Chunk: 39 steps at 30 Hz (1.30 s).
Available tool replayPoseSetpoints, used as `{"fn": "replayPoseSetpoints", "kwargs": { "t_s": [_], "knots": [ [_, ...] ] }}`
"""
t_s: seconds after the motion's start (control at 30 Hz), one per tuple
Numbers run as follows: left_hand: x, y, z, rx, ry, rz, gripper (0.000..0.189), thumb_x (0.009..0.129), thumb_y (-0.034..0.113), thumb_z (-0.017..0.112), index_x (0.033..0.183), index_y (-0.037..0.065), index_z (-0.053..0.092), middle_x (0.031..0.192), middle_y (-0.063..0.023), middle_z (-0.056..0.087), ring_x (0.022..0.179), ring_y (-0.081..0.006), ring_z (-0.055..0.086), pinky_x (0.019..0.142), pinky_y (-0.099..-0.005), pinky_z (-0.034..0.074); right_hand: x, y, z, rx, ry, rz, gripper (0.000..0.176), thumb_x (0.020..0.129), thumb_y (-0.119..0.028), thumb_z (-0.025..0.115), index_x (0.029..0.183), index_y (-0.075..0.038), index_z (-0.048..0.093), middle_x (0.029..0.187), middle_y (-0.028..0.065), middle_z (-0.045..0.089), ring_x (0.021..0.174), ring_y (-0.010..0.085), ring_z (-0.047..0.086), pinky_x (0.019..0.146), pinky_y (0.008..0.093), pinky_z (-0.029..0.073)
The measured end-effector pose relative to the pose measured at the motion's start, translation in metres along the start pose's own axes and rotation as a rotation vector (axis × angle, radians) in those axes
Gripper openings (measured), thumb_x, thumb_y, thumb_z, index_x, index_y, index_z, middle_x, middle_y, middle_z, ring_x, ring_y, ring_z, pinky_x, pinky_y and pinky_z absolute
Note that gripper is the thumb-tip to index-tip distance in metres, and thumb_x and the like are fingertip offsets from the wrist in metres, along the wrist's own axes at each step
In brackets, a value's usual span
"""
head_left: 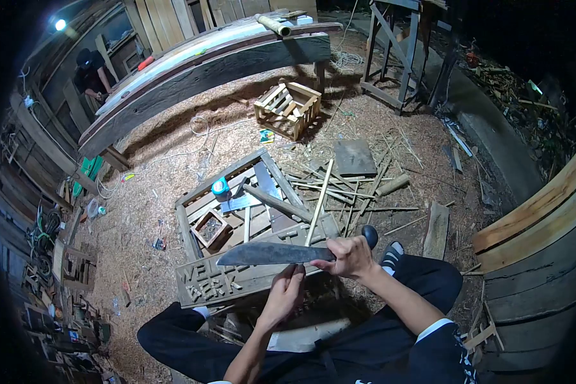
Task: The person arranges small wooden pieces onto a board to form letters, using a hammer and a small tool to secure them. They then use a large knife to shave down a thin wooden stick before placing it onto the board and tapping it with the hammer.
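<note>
My right hand [351, 257] is closed round the handle of a machete [262, 253], its dark blade pointing left across a wooden board. Just below the blade, my left hand [287, 289] pinches the near end of a long bamboo strip [320, 198]. The strip runs away from me, and the blade crosses over it. The wooden board [192, 296] lies in front of my lap with raised letters [214, 289] at its left end. Beyond it, a slatted wooden frame [221, 174] carries a hammer [278, 203], a blue tape measure [220, 186] and a small wooden box [210, 229].
Bamboo strips [365, 192] and a bamboo piece [392, 185] lie on the shavings-covered ground to the right. A slatted crate [289, 112] stands below a long workbench [205, 73]. Another person [93, 72] is at its far left. Planks [531, 281] lie at my right.
</note>
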<state>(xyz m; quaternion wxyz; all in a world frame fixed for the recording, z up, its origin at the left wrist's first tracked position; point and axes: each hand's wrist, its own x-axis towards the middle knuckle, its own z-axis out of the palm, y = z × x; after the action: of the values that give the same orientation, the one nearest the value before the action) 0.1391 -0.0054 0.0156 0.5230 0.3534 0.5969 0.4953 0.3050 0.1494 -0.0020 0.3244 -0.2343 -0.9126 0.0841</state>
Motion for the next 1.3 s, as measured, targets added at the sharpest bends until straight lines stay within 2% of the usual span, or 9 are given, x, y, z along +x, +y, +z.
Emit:
{"fn": "replayPoseSetpoints", "kwargs": {
  "t_s": [0.13,0.2,0.3,0.43,0.63,0.9,1.1,1.2,1.3],
  "knots": [
    [-0.012,0.013,-0.005,-0.07,-0.019,-0.057,0.024,0.111,0.026,0.051,0.106,0.004,0.058,0.07,0.0077,0.042,0.057,-0.003,0.037,0.049,-0.0248,0.03,0.004,0.014,-0.006,0.001,-0.013,-0.056,0.067,0.091,-0.068,0.065,0.069,-0.005,0.065,0.057,0.0132,0.061,0.049,0.0298,0.066,0.044,0.0405,0.051],
    [-0.028,0.009,-0.023,-0.237,-0.042,-0.134,0.028,0.112,0.032,0.05,0.103,0.006,0.058,0.07,0.0076,0.043,0.057,-0.0035,0.037,0.049,-0.024,0.03,0.002,0.044,-0.003,-0.003,0.153,0.203,0.067,0.098,-0.065,0.058,0.065,-0.006,0.063,0.054,0.0138,0.059,0.049,0.0294,0.065,0.045,0.041,0.05],
    [-0.033,-0.008,-0.017,-0.155,-0.118,0.015,0.034,0.111,0.039,0.049,0.094,0.01,0.051,0.07,0.0058,0.041,0.051,-0.0052,0.035,0.044,-0.0243,0.028,0.019,0.043,-0.033,-0.114,0.195,0.32,0.072,0.102,-0.067,0.048,0.06,-0.008,0.056,0.049,0.0104,0.056,0.042,0.0252,0.059,0.043,0.0374,0.045],
    [-0.018,0.013,-0.002,-0.319,-0.127,-0.209,0.035,0.111,0.043,0.048,0.095,0.012,0.051,0.071,0.0066,0.041,0.053,-0.005,0.035,0.046,-0.0242,0.029,0.006,0.006,-0.021,-0.013,0.108,0.192,0.076,0.096,-0.074,0.053,0.057,-0.008,0.053,0.047,0.012,0.053,0.041,0.0277,0.058,0.041,0.038,0.044],
    [0.008,0.004,0.008,0.084,0.014,0.049,0.039,0.112,0.04,0.048,0.095,0.007,0.057,0.074,0.0041,0.049,0.056,-0.0056,0.039,0.049,-0.0258,0.031,0.006,-0.014,-0.006,0.066,0.017,0.103,0.064,0.093,-0.065,0.064,0.067,-0.006,0.064,0.06,0.0135,0.065,0.054,0.0312,0.069,0.048,0.0415,0.053],
    [-0.002,-0.009,0.003,0.043,-0.031,-0.13,0.037,0.111,0.034,0.05,0.099,0.001,0.06,0.074,0.0054,0.047,0.066,-0.0067,0.041,0.058,-0.0272,0.037,-0.002,0.009,0.002,0.012,0.058,0.044,0.069,0.095,-0.071,0.058,0.062,-0.01,0.063,0.05,0.0095,0.06,0.041,0.0223,0.061,0.041,0.0387,0.05],
    [-0.046,-0.048,-0.039,0.045,-0.183,-0.105,0.042,0.112,0.041,0.048,0.081,0.013,0.049,0.071,0.0087,0.039,0.064,-0.0041,0.034,0.055,-0.0249,0.03,0.006,0.061,-0.029,-0.113,0.044,0.467,0.065,0.101,-0.063,0.053,0.065,-0.01,0.062,0.054,0.0149,0.061,0.049,0.0334,0.064,0.051,0.0463,0.051],
    [-0.037,-0.018,-0.027,-0.12,-0.161,-0.204,0.041,0.112,0.042,0.048,0.082,0.013,0.05,0.069,0.0072,0.041,0.057,-0.0057,0.034,0.049,-0.0269,0.03,0.001,0.005,-0.032,0.028,-0.086,0.312,0.063,0.098,-0.062,0.058,0.067,-0.008,0.065,0.056,0.0137,0.062,0.05,0.0318,0.066,0.048,0.0433,0.051],
    [-0.013,-0.001,-0.013,0.074,-0.072,-0.168,0.042,0.112,0.043,0.047,0.09,0.008,0.053,0.068,0.0044,0.044,0.056,-0.0077,0.038,0.049,-0.0293,0.033,0.001,-0.022,-0.005,0.023,-0.016,0.062,0.063,0.095,-0.063,0.062,0.065,-0.007,0.061,0.058,0.013,0.063,0.051,0.0318,0.067,0.048,0.0421,0.051]
  ]
}}
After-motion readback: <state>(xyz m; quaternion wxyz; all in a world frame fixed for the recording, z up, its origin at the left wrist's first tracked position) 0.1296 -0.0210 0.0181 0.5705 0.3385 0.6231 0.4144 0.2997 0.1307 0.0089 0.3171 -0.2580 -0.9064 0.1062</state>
